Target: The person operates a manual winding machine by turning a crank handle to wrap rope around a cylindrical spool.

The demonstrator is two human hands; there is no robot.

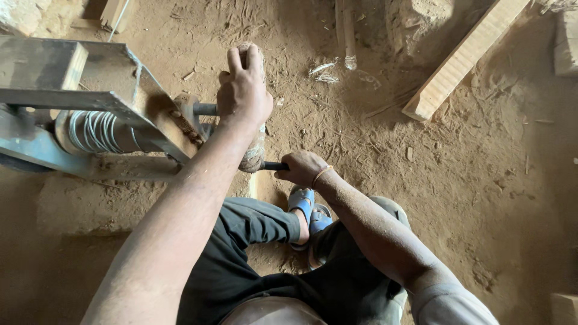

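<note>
Head view of a seated person at a low lathe on a dirt floor (481,180). The left hand (244,90) is laid over a rounded wooden workpiece (254,153), fingers curled on its upper edge; the workpiece is carried on a metal shaft (205,109) projecting from a steel frame (66,99), beside a spool wound with cord (96,131). The right hand (301,168) is closed in a fist around a dark tool handle (272,165), whose tip is held against the lower side of the workpiece. A foot in a blue sandal (302,201) is placed just below the tool. A wooden plank (463,57) lies well apart. Judged risks: the tool could catch and be thrown toward the foot if the grip loosens; fingers over the workpiece could be dragged toward the shaft.
</note>
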